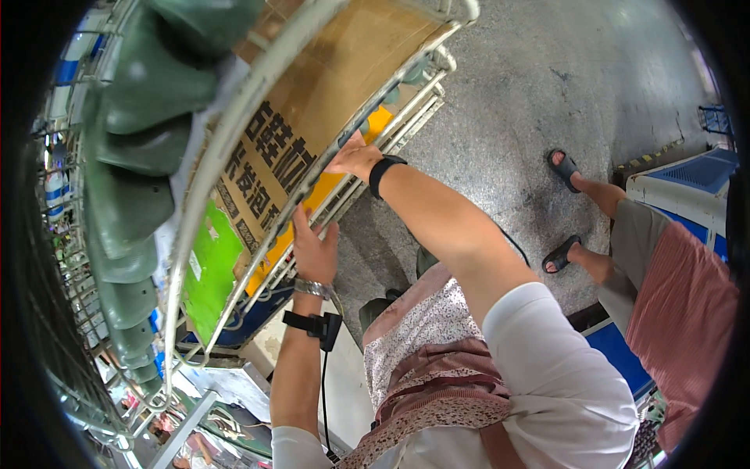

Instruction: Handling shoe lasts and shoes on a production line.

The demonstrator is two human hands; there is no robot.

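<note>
A white metal rack [224, 125] fills the left side, its shelf lined with brown cardboard [344, 59] bearing large dark print. A bright green sheet [209, 270] lies at the shelf's near end. Along its far-left side hang several dark green moulded pieces [144, 90], perhaps shoe parts. My left hand [315, 252] touches the rack's right edge beside a yellow-orange panel [328, 186], fingers stretched and thumb apart. Farther along that edge, my right hand [358, 159] is closed at the rail, its fingertips partly hidden by it.
Another person in a reddish top [683, 313] and dark sandals [562, 254] is at the right. Beside them stands a blue and white machine or cabinet [680, 187]. The grey speckled floor [508, 86] stretches right of the rack. A black device [320, 328] with a cable is strapped to my left forearm.
</note>
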